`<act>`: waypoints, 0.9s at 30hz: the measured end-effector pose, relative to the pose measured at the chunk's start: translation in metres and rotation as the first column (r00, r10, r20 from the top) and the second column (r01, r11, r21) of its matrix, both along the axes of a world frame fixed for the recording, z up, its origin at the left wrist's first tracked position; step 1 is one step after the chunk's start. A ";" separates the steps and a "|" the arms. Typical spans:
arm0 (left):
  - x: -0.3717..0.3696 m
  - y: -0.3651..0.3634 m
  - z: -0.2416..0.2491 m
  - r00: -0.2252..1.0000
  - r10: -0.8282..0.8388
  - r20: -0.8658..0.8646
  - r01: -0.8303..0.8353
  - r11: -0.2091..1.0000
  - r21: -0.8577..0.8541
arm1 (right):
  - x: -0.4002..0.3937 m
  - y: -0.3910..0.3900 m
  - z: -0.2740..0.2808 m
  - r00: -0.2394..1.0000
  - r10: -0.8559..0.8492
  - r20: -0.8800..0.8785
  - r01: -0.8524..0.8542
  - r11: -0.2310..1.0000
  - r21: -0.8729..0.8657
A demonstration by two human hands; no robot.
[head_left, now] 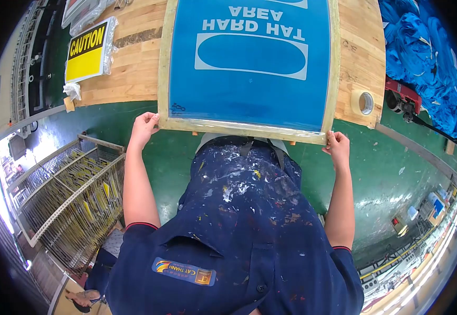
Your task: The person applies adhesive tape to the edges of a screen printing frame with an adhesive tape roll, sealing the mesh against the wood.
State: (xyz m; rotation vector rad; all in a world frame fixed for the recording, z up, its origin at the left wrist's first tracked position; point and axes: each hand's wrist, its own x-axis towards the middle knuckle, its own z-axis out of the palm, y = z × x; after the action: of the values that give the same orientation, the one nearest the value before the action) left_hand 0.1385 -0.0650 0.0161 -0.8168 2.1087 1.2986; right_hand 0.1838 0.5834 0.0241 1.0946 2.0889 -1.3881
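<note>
A screen-printing frame point(165, 68) with a blue stencil lies on the wooden table, its near end jutting past the table edge towards my body. Pale "HARD HAT AREA" lettering and an oval panel show in the blue, upside down to me. My left hand point(144, 128) pinches the frame's near left corner, thumb and fingers closed. At the near right corner, my right hand point(338, 147) grips the frame the same way. A strip of clear, shiny tape or film runs along the near inner edge.
On the wooden table point(134, 58) are a plastic-wrapped yellow CAUTION sign point(87, 51) at left and a tape roll point(365, 103) at right. Blue bundled material point(423, 58) is heaped beyond. A metal drying rack point(71, 194) stands lower left; near it is another person point(86, 296).
</note>
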 end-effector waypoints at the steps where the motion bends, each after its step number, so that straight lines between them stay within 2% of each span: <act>1: -0.001 0.000 0.000 1.000 -0.012 0.007 0.012 1.000 -0.025 | -0.002 -0.001 0.001 1.000 0.005 0.016 -0.005 1.000 0.012; 5: -0.010 0.001 0.000 0.996 -0.046 0.072 0.053 0.993 -0.102 | -0.007 0.001 0.001 0.997 0.009 0.078 -0.009 1.000 0.006; 8: -0.018 -0.002 0.002 0.987 -0.057 0.153 0.071 0.993 -0.092 | -0.012 0.004 0.006 0.990 0.040 0.132 -0.040 0.999 -0.001; 11: -0.024 -0.005 0.008 0.953 -0.121 0.278 0.163 0.977 -0.135 | -0.018 0.007 0.012 0.972 0.084 0.221 -0.078 0.996 -0.036; 14: -0.028 -0.005 0.011 0.933 -0.209 0.292 0.256 0.957 -0.135 | -0.018 0.009 0.015 0.954 0.126 0.271 -0.126 0.992 -0.020; 17: -0.035 0.002 0.025 0.903 -0.304 0.303 0.375 0.903 -0.211 | -0.020 0.005 0.024 0.950 0.151 0.274 -0.158 0.987 0.004; 20: -0.043 -0.007 0.021 0.865 -0.417 0.278 0.471 0.866 -0.167 | -0.023 0.006 0.028 0.960 0.147 0.238 -0.115 0.983 -0.147; 23: -0.053 -0.007 0.024 0.767 -0.595 0.240 0.640 0.732 -0.234 | -0.020 0.020 0.011 0.958 0.196 0.209 -0.150 0.965 -0.217; 27: -0.060 -0.001 0.031 0.753 -0.607 0.254 0.652 0.740 -0.165 | -0.009 0.024 0.003 0.974 0.190 0.122 -0.155 0.956 -0.250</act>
State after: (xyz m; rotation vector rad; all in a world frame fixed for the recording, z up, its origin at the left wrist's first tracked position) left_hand 0.0789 -0.0661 0.0475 -0.2297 2.1363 0.5788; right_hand 0.1752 0.6076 0.0267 0.8653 1.8124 -1.3879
